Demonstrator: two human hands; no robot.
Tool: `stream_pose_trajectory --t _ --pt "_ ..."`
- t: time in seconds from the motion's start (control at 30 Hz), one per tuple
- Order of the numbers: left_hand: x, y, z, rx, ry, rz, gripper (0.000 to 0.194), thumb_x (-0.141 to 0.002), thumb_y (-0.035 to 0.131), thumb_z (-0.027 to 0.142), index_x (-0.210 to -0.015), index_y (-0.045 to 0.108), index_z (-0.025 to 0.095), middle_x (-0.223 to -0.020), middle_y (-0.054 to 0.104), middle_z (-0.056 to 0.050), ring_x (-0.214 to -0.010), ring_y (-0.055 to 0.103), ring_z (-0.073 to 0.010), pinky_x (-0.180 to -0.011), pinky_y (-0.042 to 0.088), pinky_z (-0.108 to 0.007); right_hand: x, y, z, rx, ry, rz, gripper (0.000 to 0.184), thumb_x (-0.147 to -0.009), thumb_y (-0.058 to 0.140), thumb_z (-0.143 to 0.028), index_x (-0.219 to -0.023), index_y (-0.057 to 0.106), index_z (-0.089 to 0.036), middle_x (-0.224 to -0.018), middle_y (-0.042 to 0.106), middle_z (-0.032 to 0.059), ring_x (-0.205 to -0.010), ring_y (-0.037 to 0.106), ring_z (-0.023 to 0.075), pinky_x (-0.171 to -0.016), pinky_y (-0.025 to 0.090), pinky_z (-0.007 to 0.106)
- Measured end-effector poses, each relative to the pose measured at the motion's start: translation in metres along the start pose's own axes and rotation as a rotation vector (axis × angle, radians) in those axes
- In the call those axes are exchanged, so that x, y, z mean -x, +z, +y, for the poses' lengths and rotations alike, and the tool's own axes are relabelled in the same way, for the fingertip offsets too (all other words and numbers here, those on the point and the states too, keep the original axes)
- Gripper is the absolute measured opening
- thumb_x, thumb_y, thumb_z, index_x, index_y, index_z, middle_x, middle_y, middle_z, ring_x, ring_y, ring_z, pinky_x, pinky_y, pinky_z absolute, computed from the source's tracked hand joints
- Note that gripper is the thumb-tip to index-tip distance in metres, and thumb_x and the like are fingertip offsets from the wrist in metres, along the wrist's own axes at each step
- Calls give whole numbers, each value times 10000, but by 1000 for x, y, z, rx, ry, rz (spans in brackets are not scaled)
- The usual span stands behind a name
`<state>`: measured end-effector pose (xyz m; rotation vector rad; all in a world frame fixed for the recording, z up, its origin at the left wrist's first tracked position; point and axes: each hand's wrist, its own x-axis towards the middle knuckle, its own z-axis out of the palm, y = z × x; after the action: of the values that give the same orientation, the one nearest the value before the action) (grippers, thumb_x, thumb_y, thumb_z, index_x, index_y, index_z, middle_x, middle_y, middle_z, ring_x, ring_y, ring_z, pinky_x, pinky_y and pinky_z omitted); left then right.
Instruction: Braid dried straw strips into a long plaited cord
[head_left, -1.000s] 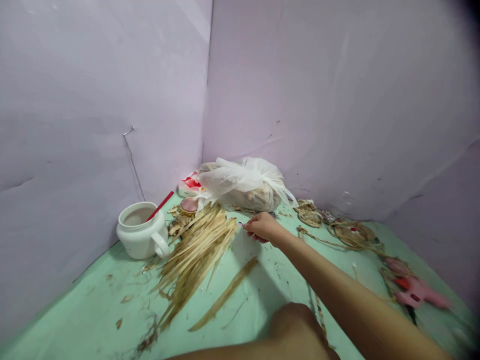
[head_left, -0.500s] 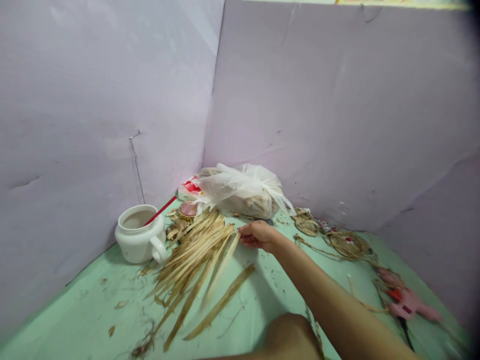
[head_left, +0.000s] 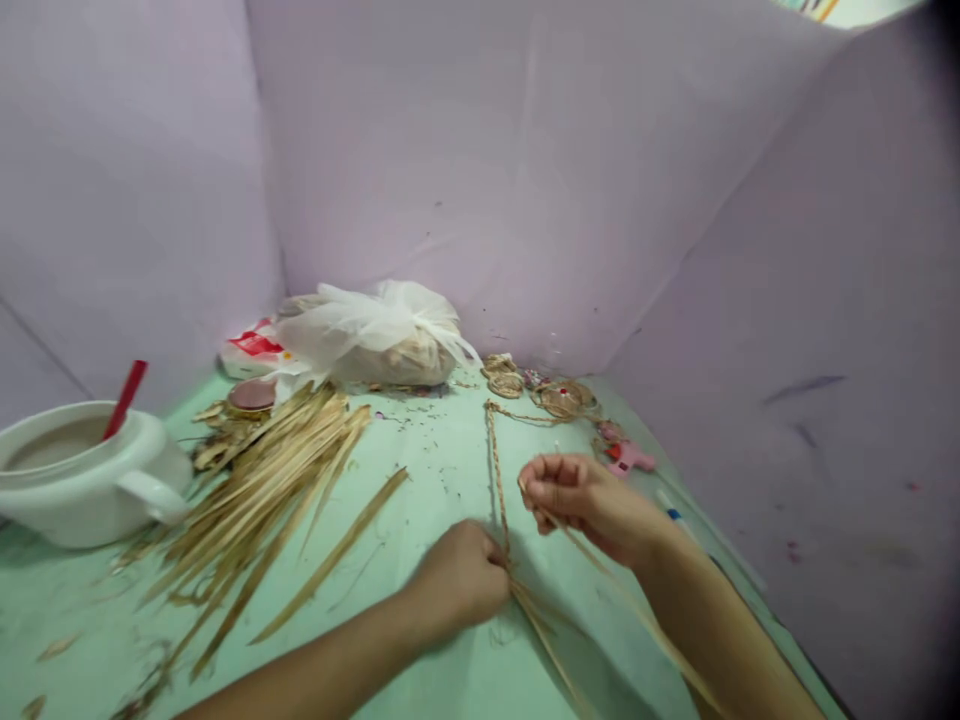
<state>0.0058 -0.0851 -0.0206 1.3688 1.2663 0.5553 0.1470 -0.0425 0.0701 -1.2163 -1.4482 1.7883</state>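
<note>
My left hand (head_left: 461,578) is closed, pinching a thin braided straw cord (head_left: 495,470) where its loose strands fan out toward me. The cord runs away over the green surface to a coiled straw mat. My right hand (head_left: 577,495) is closed on a long dried straw strip (head_left: 637,610) that trails back past my forearm. A pile of dried straw strips (head_left: 270,480) lies to the left of both hands, with one strip (head_left: 337,550) lying apart from it.
A white pot (head_left: 82,480) with a red stick stands at the far left. A tied white plastic bag (head_left: 375,335) sits at the back, beside a red-and-white packet (head_left: 251,350). Coiled straw mats (head_left: 559,395) and a pink glue gun (head_left: 626,455) lie at the right. Purple walls enclose the green surface (head_left: 450,440).
My right hand has drawn back from the straw pile with one strip. My left hand has come into view on the braided cord. The view has swung right and closer.
</note>
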Motion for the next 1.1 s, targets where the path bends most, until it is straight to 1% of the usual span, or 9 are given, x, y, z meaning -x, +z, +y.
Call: stream_pose_trajectory --t 0.1,0.17,0.27,0.43,0.57,0.7,0.9,1.0,1.1 --pt "2 -2 6 -9 -20 -14 91 -518 476 169 -433 452 149 -406 273 52 -419 235 -64 -420 167 -222 24 -7 38 50 36 103 256 -606 679 -334 -644 540 -123 -491 457 -52 -445 385 43 -460 298 186" --pt "4 -4 12 -7 -46 -26 95 -523 476 177 -438 445 152 -400 267 57 -414 208 -59 -410 149 -224 29 -9 57 76 47 105 265 -606 673 -345 -633 539 -118 -494 442 -52 -452 341 39 -454 257 186" --pt "7 -4 18 8 -50 -33 97 -534 464 177 -444 444 148 -398 276 58 -419 206 -55 -411 144 -221 30 -7 69 89 54 65 249 -611 659 -335 -642 536 -120 -507 441 -50 -455 317 40 -445 234 186" --pt "9 -5 23 36 -50 -66 155 -547 431 170 -411 359 157 -391 191 72 -416 146 -41 -417 97 -219 26 2 71 68 42 19 152 -617 621 -250 -645 535 -128 -489 431 -59 -430 307 34 -422 217 176" --pt "10 -6 26 28 -58 -81 136 -560 436 179 -431 405 150 -400 194 74 -424 145 -43 -418 98 -217 21 4 75 72 17 60 88 -603 599 -195 -623 547 -126 -471 440 -56 -430 316 36 -424 236 173" --pt "9 -6 24 21 -43 -96 132 -573 433 188 -448 421 147 -415 196 72 -438 145 -48 -425 105 -221 16 1 79 111 30 65 112 -576 602 -193 -660 570 -126 -472 452 -56 -426 334 38 -423 253 169" --pt "6 -6 20 -65 0 -90 140 -568 425 175 -433 394 153 -430 200 60 -450 165 -56 -429 124 -228 17 3 71 537 58 144 111 -592 526 -192 -565 614 -129 -491 542 -7 -451 410 73 -434 294 190" --pt "5 -4 20 -161 -13 -19 158 -536 421 145 -393 357 157 -417 229 49 -444 208 -60 -424 142 -228 20 12 64 742 80 266 112 -566 520 -165 -560 630 -151 -511 589 13 -463 458 94 -428 286 199" --pt "4 -2 18 -158 -63 8 149 -512 400 122 -376 354 162 -382 230 51 -414 209 -59 -415 136 -233 24 25 60 839 96 393 101 -576 528 -188 -562 627 -171 -530 606 26 -478 482 108 -426 269 207"
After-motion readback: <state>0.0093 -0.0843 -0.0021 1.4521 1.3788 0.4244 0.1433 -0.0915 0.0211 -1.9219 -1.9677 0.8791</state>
